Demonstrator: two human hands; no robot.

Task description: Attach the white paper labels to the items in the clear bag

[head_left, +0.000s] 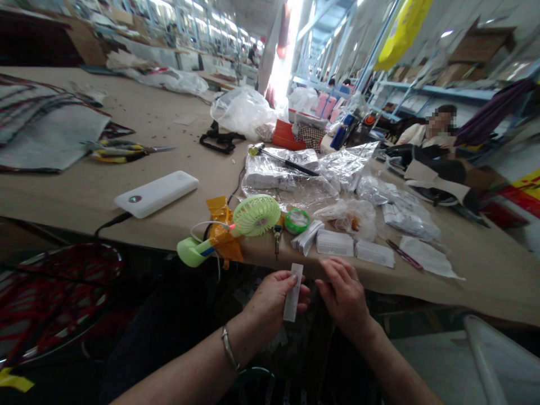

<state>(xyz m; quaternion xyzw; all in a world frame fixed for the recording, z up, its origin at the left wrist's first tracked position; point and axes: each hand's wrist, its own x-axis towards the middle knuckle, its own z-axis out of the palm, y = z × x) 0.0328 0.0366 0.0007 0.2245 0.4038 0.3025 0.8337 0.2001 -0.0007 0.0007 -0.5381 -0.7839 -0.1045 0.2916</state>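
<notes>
- At the near edge of the brown-covered table (169, 132), your left hand (264, 304) holds a pale, narrow strip (292, 295), thumb on its face and fingers curled behind.
- Your right hand (349, 298) is just beside it, fingers parted and loosely bent; nothing shows in its grip (the palm side is partly hidden).
- The strip is being held, apparently, rather than worked on. A move with it calls for a light pinch, since it looks thin and could bend.
- Past your fingers lie white paper stacks (334, 243), with a green-rimmed roll (296, 229) and a small pointed tool (277, 239) to their left.
- Left of those, orange tape (228, 244) is around the neck of a green fan (257, 215); a white power bank (158, 194) lies farther left.
- Behind are plastic-wrapped packs (270, 171).
- Across the room, a person (415, 135) sits at the right, near blue shelving (439, 90), under rows of lights.
</notes>
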